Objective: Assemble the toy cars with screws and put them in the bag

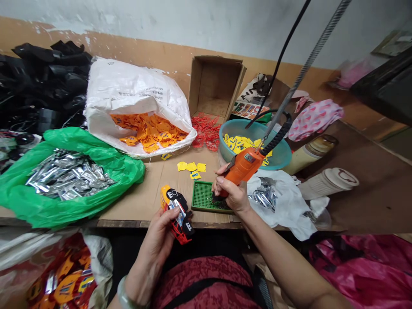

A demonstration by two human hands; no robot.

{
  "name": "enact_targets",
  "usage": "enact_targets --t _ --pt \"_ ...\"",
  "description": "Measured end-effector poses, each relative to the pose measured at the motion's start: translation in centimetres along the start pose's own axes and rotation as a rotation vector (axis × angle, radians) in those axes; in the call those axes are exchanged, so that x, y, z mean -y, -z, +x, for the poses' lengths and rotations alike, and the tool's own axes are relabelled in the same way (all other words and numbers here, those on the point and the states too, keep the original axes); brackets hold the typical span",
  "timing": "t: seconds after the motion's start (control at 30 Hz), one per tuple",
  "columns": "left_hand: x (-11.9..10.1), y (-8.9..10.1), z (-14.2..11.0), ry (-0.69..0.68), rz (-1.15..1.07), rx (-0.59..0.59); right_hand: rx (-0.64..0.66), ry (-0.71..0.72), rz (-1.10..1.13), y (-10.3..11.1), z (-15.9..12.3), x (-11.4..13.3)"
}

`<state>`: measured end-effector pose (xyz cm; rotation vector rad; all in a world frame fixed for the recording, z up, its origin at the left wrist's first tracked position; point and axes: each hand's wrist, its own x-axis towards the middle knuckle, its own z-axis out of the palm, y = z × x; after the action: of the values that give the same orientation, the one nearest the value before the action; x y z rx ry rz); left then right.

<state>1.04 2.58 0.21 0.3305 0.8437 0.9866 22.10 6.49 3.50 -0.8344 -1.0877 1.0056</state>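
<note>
L grip (161, 229): 1 toy car (177, 213); R grip (232, 191): 1 orange driver (243, 165).

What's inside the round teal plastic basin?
The round teal plastic basin holds a heap of small yellow pieces. Its bottom is covered by them, and the orange power screwdriver hides part.

At the centre of the frame, a right hand (234, 193) grips an orange electric screwdriver (243, 166), its tip down at a green perforated tray (202, 196). Just left of that, the left hand (161, 234) holds a toy car body (176, 214). Orange pieces (151, 131) fill a white sack (135, 86) in the upper left.
</note>
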Motion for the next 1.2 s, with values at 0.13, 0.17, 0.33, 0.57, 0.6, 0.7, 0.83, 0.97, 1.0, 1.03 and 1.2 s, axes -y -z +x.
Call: enact_targets --t 0.13,0.17,0.33,0.57,0.6,0.7,0.83,0.97,1.0,1.03,1.2 --pt "0.1 0.1 0.1 0.007 -0.013 -0.01 -0.011 0.012 0.002 0.1 -0.1 -0.3" --pt "0.1 0.1 0.1 0.007 -0.016 -0.011 -0.011 0.007 0.001 0.2 -0.1 -0.3" --pt "0.1 -0.2 0.3 -0.011 -0.011 -0.003 -0.045 -0.006 -0.008 -0.5 0.4 0.9" --pt "0.2 -1.0 0.1 -0.048 -0.026 -0.064 -0.014 0.033 0.244 -5.1 1.6 6.5" --pt "0.2 -1.1 0.1 -0.052 -0.027 -0.069 0.019 0.025 0.265 -5.7 1.6 6.9" --pt "0.2 -1.2 0.0 -0.059 -0.021 -0.064 0.098 -0.01 0.319 -7.0 1.3 6.8" --pt "0.1 -1.4 -0.1 -0.072 -0.02 -0.05 0.124 -0.036 0.355 -7.8 0.9 5.6" --pt "0.1 -1.6 -0.2 -0.079 -0.037 -0.049 0.122 -0.056 0.335 -8.1 0.9 5.2" --pt "0.1 -1.6 -0.2 -0.08 -0.041 -0.047 0.13 -0.06 0.333 -8.2 0.9 5.2" --pt "0.1 -1.6 -0.3 -0.081 -0.044 -0.046 0.139 -0.061 0.333 -8.3 1.0 5.2" --pt "0.2 -1.5 -0.2 -0.079 -0.054 -0.039 0.141 -0.073 0.33 -8.5 0.9 5.2"
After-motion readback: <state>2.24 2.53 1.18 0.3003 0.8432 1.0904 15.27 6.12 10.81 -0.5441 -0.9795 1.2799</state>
